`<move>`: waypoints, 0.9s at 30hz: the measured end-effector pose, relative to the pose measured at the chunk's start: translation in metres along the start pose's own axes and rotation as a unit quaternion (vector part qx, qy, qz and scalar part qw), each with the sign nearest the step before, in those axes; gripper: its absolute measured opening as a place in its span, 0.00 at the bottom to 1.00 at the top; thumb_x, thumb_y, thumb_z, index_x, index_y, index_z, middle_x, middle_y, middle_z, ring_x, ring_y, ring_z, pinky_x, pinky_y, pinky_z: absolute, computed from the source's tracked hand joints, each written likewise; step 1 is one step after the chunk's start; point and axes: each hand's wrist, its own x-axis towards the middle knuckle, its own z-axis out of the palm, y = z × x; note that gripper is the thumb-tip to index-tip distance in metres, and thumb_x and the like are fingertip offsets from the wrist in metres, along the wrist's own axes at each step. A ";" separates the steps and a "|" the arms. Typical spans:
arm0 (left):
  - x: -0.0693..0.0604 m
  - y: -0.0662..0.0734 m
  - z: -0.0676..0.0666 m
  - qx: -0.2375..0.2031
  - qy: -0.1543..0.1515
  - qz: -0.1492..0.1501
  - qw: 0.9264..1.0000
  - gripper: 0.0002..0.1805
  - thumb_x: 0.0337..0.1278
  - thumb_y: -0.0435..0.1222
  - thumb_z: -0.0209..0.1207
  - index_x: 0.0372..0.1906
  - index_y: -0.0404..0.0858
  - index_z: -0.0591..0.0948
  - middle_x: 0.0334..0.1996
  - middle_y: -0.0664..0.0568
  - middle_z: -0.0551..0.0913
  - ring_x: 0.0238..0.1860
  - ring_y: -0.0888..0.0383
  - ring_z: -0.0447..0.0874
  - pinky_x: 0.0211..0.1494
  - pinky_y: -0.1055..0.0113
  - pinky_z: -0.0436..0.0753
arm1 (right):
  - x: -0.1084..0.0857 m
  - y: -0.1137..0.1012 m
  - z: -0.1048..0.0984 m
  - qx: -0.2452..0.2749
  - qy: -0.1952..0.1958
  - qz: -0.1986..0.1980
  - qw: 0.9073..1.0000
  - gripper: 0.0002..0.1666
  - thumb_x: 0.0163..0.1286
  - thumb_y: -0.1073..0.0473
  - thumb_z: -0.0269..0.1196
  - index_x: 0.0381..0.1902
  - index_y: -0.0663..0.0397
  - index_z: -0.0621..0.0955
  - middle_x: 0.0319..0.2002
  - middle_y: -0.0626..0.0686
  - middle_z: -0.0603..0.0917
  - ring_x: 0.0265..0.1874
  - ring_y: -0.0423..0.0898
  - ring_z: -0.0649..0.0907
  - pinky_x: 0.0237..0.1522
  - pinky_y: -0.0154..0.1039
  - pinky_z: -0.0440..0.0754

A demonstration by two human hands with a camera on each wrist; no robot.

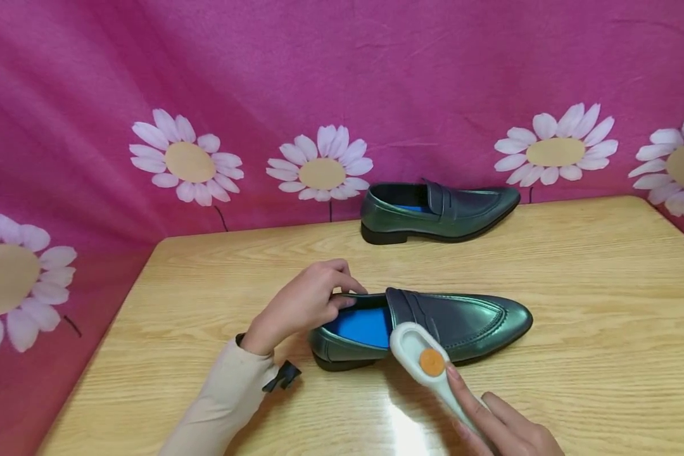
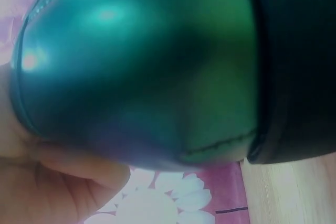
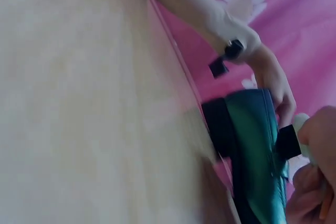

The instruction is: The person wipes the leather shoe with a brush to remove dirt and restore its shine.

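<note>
A dark green loafer [image 1: 473, 323] with a blue insole stands on the table, toe to the right. My left hand [image 1: 310, 297] pinches the far rim of its opening near the heel. Its heel end fills the left wrist view, with my left fingers [image 2: 58, 187] below it. In my right hand [image 1: 507, 424] is a shoe brush [image 1: 407, 345] with a pale handle and an orange button, a finger lying along the handle. The brush's black head [image 3: 287, 141] meets the shoe's near side in the right wrist view; whether it is bristle or sponge I cannot tell.
A matching loafer [image 1: 439, 212] stands at the back of the table, toe to the right. Behind the wooden table [image 1: 234, 266] hangs a magenta cloth [image 1: 319, 76] with white daisies. A black bow-like piece [image 1: 283, 376] sits at my left cuff.
</note>
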 end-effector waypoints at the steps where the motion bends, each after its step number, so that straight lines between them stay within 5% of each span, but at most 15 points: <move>1: 0.000 0.000 0.000 0.001 -0.001 0.000 1.000 0.14 0.56 0.29 0.64 0.47 0.42 0.87 0.36 0.55 0.78 0.40 0.60 0.77 0.42 0.70 0.78 | 0.001 0.001 -0.001 -0.007 -0.002 0.015 1.000 0.46 0.53 0.62 0.73 0.69 0.42 0.69 0.25 0.33 0.61 0.18 0.25 0.59 0.19 0.17 0.56; 8: 0.003 -0.002 0.001 0.000 -0.011 0.008 1.000 0.14 0.57 0.30 0.64 0.49 0.42 0.86 0.38 0.54 0.78 0.41 0.60 0.76 0.41 0.71 0.77 | 0.005 0.010 -0.009 -0.032 0.000 0.088 0.996 0.45 0.57 0.63 0.70 0.71 0.36 0.67 0.23 0.34 0.64 0.19 0.28 0.62 0.20 0.22 0.58; 15: 0.005 -0.003 0.004 -0.007 -0.020 0.004 1.000 0.14 0.58 0.31 0.63 0.50 0.43 0.86 0.39 0.54 0.79 0.42 0.60 0.76 0.42 0.69 0.77 | 0.003 0.015 -0.008 -0.019 0.005 0.106 0.994 0.43 0.60 0.63 0.68 0.71 0.36 0.67 0.22 0.35 0.64 0.19 0.29 0.63 0.20 0.23 0.58; 22: 0.003 -0.005 0.005 -0.021 -0.017 -0.009 1.000 0.15 0.58 0.30 0.63 0.50 0.43 0.86 0.39 0.54 0.79 0.41 0.60 0.75 0.42 0.69 0.77 | 0.001 0.023 -0.016 0.015 0.014 0.095 0.995 0.41 0.58 0.66 0.69 0.69 0.39 0.70 0.26 0.36 0.77 0.24 0.30 0.71 0.25 0.21 0.64; 27: 0.001 -0.004 0.002 -0.019 -0.012 -0.009 1.000 0.15 0.58 0.30 0.63 0.50 0.42 0.86 0.38 0.54 0.79 0.41 0.60 0.75 0.41 0.70 0.77 | 0.002 0.017 -0.019 0.015 -0.030 0.091 0.995 0.44 0.56 0.63 0.72 0.69 0.36 0.70 0.21 0.33 0.65 0.19 0.28 0.65 0.19 0.24 0.62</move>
